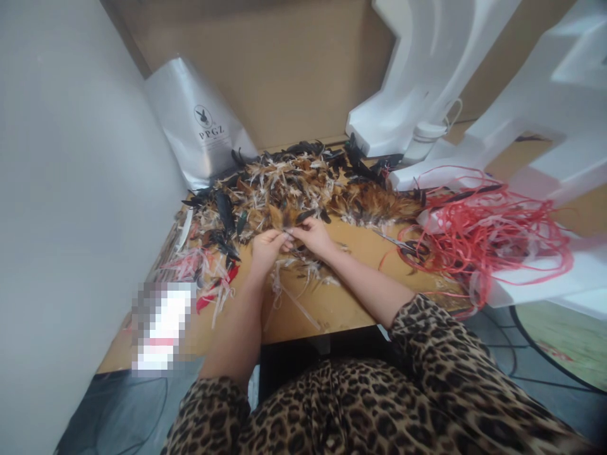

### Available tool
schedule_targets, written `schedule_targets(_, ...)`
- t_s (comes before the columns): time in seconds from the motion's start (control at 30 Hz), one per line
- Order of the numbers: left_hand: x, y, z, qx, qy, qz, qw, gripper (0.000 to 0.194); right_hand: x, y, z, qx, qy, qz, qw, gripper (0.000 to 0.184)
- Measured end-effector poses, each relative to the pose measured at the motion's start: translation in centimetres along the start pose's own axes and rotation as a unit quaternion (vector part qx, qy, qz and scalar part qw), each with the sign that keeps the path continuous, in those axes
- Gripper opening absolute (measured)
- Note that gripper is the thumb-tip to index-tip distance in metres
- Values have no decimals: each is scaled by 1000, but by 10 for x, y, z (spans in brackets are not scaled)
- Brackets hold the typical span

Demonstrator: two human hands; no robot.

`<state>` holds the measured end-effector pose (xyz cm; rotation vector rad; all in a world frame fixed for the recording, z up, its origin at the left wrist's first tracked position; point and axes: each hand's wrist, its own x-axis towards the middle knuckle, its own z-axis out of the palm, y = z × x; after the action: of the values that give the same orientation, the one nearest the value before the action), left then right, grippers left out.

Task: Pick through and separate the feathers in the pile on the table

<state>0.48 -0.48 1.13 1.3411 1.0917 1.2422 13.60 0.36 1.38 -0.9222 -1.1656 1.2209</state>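
Observation:
Above the near part of the tan table, my left hand (269, 248) and my right hand (313, 237) meet with fingertips pinched together. Between them they grip the base of a small bunch of brown feathers (281, 218), whose tips point away from me. The exact spot where the quills pass into the fingers is too small to make out. Just beyond my hands spreads a large pile of brown, black and whitish feathers (289, 180). Loose feather scraps (310, 268) and pale strips (300, 306) lie under and in front of my wrists.
Scissors (396, 241) lie to the right beside a tangle of red ribbon (502, 227). A silver bag (199, 126) stands at the back left. White foam pieces (417, 57) and a lidded white container (424, 140) stand at the back right. Reddish scraps (194, 265) lie left.

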Motion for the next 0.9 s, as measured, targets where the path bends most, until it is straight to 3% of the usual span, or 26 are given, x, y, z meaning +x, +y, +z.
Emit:
schedule_targets(0.17,2,-4,-3,-22,-7,13,1000,16,3,-5,-7,-29,-19,20,999,26)
schedule_targets(0.3,7,-6,-11,-85,45,11,995,17,11,-8,-26,-143,-48,9,989,27)
schedule_targets(0.5,13,-6,-20,-161,97,-6,982,16,18,-3,-46,-367,-153,-22,917,15)
schedule_targets(0.7,12,-5,-19,-173,104,-13,979,19,13,0,-37,-471,-170,-82,862,15)
schedule_targets(0.9,11,-3,-20,-177,104,-19,979,23,6,-3,-27,-545,-219,-39,808,9)
